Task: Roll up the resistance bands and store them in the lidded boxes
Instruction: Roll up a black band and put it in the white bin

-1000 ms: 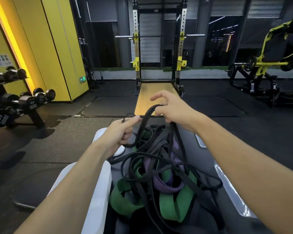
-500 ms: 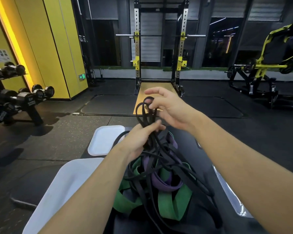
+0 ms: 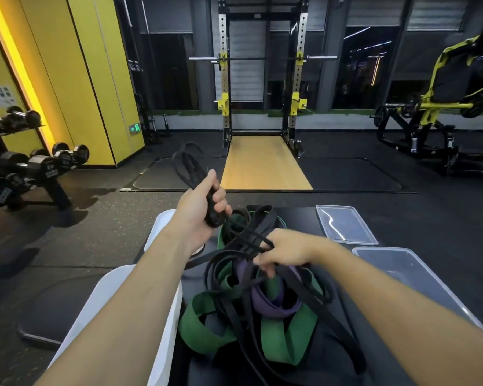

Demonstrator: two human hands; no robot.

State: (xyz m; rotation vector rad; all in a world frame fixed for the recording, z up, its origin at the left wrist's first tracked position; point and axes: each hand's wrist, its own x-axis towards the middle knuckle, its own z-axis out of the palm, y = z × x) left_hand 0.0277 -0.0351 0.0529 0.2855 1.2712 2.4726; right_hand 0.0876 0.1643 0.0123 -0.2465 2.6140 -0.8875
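None of the bands looks stored yet, so the job seems to be at its start. The left hand [image 3: 198, 207] is clenched round a gathered bunch of black band [image 3: 186, 162], and a few loops of it stick up above the fist. From the bottom of that fist the strands run down to the right hand [image 3: 287, 250], which pinches them between curled fingers just over the heap [image 3: 234, 274]. The heap lies on the dark worktop [image 3: 299, 215] in front of the person, a tangle of thin black strands over a wide green band [image 3: 279, 346] and a purple band [image 3: 273, 306].

What the left hand holds is a loose bundle and not a tidy roll, and much of that band's length is caught up in the tangle. My reading is that the first band is only being pulled free and gathered.

To the right of the heap sit a clear box [image 3: 413, 277] and, beyond it, a clear lid [image 3: 346, 224], though it could be a second shallow box. Both show nothing inside. Two white containers [image 3: 101, 310] lie on the left, partly hidden by the left forearm, and their contents cannot be made out. Every band has yet to be rolled, boxed and lidded.
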